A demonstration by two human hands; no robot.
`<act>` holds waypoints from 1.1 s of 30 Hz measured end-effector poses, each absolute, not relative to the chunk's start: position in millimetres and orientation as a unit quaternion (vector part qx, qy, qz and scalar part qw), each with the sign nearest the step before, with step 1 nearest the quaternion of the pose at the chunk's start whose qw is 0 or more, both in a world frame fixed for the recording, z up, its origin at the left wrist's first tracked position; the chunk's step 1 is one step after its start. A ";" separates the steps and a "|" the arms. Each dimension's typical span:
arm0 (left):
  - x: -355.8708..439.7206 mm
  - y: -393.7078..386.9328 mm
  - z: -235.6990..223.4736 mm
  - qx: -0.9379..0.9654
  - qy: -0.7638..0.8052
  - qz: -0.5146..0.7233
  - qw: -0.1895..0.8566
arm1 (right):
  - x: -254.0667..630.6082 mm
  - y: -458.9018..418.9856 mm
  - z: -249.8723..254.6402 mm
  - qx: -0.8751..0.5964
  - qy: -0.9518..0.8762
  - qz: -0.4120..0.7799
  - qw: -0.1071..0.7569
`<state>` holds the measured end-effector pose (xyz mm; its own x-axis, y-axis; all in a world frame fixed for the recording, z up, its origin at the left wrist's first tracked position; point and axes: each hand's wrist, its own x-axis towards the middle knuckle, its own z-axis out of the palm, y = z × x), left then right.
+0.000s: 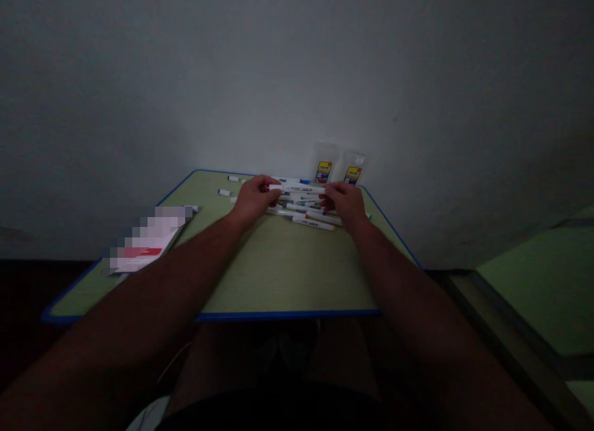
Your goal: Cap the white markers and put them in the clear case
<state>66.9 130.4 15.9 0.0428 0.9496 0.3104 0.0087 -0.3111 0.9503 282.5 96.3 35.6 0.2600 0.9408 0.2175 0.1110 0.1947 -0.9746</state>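
Note:
Between my two hands a white marker lies level, just over a loose pile of markers. My left hand pinches its left end, where a cap shows, and my right hand grips its other end. Below it, several white markers with differently coloured ends lie crosswise on the table. A few more markers rest to the left of my left hand. Parts of the pile are hidden behind my fingers.
Two clear plastic pouches with yellow labels lean against the wall behind the markers. On the left of the green, blue-edged table lies a pink and white packet or booklet, partly blurred out. The wall stands right behind the table.

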 end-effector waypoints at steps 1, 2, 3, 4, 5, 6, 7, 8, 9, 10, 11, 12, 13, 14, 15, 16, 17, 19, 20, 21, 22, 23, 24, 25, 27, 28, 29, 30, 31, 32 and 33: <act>66.7 130.9 15.5 0.587 0.409 0.559 0.420 | 282.6 96.4 35.3 -0.528 -0.499 0.350 0.591; 66.5 131.3 15.2 0.587 0.409 0.559 0.419 | 282.6 96.6 35.1 -0.526 -0.501 0.350 0.591; 66.3 131.7 15.0 0.587 0.410 0.559 0.418 | 282.6 96.8 35.0 -0.525 -0.502 0.352 0.591; 66.1 132.1 14.9 0.587 0.411 0.558 0.418 | 282.5 96.9 35.0 -0.524 -0.503 0.354 0.590; 65.9 132.4 14.9 0.587 0.412 0.558 0.417 | 282.3 97.0 35.1 -0.523 -0.504 0.357 0.588; 65.7 132.6 14.9 0.587 0.413 0.557 0.416 | 282.1 97.0 35.2 -0.522 -0.505 0.360 0.586; 65.5 132.5 15.1 0.587 0.415 0.557 0.416 | 281.8 96.9 35.3 -0.522 -0.506 0.363 0.583; 65.4 132.2 15.4 0.586 0.416 0.558 0.416 | 281.5 96.8 35.2 -0.522 -0.507 0.364 0.581; 65.4 131.6 15.8 0.585 0.416 0.558 0.416 | 281.2 96.6 35.1 -0.522 -0.508 0.365 0.580; 65.5 130.8 16.3 0.585 0.415 0.557 0.418 | 281.1 96.5 34.8 -0.521 -0.509 0.365 0.580; 65.6 129.7 17.0 0.586 0.413 0.556 0.421 | 281.1 96.4 34.5 -0.519 -0.510 0.366 0.580; 65.8 128.7 17.6 0.588 0.411 0.554 0.422 | 281.2 96.4 34.1 -0.516 -0.511 0.367 0.581; 66.0 127.6 18.3 0.590 0.410 0.553 0.423 | 281.4 96.4 33.7 -0.513 -0.510 0.369 0.584; 66.1 126.7 18.9 0.592 0.410 0.551 0.422 | 281.8 96.6 33.4 -0.508 -0.508 0.372 0.588; 66.2 126.0 19.2 0.595 0.411 0.549 0.419 | 282.2 96.8 33.3 -0.502 -0.503 0.376 0.594; 66.1 125.5 19.3 0.600 0.414 0.546 0.414 | 282.6 97.2 33.4 -0.497 -0.497 0.380 0.602; 65.9 125.4 19.1 0.606 0.417 0.541 0.407 | 283.1 97.6 33.6 -0.491 -0.489 0.383 0.610; 64.9 126.2 17.6 0.623 0.422 0.531 0.389 | 283.9 98.6 34.2 -0.485 -0.474 0.388 0.624; 64.3 126.8 16.6 0.635 0.424 0.526 0.374 | 284.3 99.1 34.5 -0.483 -0.468 0.389 0.629; 63.7 127.5 15.5 0.649 0.428 0.520 0.355 | 284.7 99.5 34.7 -0.483 -0.465 0.390 0.631; 63.2 128.0 14.7 0.662 0.432 0.514 0.333 | 285.0 99.9 34.8 -0.483 -0.463 0.391 0.633; 62.8 128.1 14.2 0.675 0.438 0.506 0.311 | 285.3 100.1 34.6 -0.483 -0.462 0.390 0.634; 62.5 127.9 14.2 0.686 0.443 0.498 0.291 | 285.6 100.4 34.4 -0.481 -0.463 0.388 0.635; 62.5 127.1 14.5 0.695 0.449 0.489 0.276 | 286.0 100.5 34.0 -0.480 -0.465 0.386 0.636; 62.9 124.6 15.8 0.713 0.454 0.471 0.251 | 286.6 100.9 33.4 -0.476 -0.464 0.383 0.641; 63.2 123.2 16.4 0.724 0.454 0.462 0.238 | 286.9 101.0 33.2 -0.474 -0.463 0.382 0.644; 63.4 121.8 16.8 0.734 0.453 0.453 0.224 | 287.1 101.1 33.2 -0.473 -0.462 0.382 0.646; 63.5 120.7 16.9 0.744 0.452 0.445 0.210 | 287.3 101.2 33.3 -0.472 -0.460 0.382 0.648; 63.6 119.9 16.8 0.753 0.452 0.436 0.196 | 287.5 101.2 33.6 -0.473 -0.459 0.381 0.649; 63.5 119.3 16.5 0.760 0.451 0.429 0.186 | 287.6 101.1 34.0 -0.474 -0.458 0.381 0.649; 63.4 119.0 16.1 0.766 0.451 0.422 0.179 | 287.6 101.0 34.3 -0.476 -0.457 0.380 0.648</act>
<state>63.4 119.0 16.1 0.2366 0.8418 0.4852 0.5391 -0.5292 0.6552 287.6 101.0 34.3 0.2937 0.9277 0.2306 -0.0582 0.2582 -0.9643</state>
